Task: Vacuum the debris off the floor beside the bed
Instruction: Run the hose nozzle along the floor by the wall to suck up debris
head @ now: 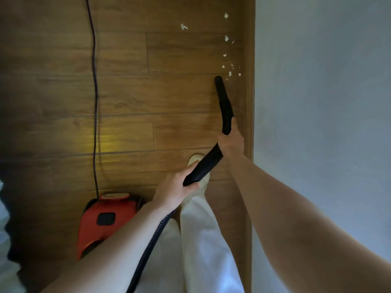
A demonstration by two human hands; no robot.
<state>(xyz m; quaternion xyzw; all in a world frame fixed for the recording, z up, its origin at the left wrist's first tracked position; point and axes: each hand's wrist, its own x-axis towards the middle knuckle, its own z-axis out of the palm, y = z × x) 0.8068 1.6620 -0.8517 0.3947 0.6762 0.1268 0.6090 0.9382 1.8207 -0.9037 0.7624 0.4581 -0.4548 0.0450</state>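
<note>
Left hand (177,190) gripping hose (203,168), right hand (231,142) aiming nozzle (223,98)

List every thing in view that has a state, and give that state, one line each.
nozzle: tip low, just short of the nearest scraps
paper scraps: scattered on the floor by the baseboard
hose: gripped by both hands
right hand: holds the nozzle's handle end
left hand: grips hose
red vacuum: on floor, cord attached

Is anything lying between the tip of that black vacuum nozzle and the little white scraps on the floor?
Nothing visible does. The nozzle tip points at the nearest white scraps, with only bare wooden floor between them. The power cord runs well off to the left, and the red vacuum sits behind, near the person's feet.
</note>
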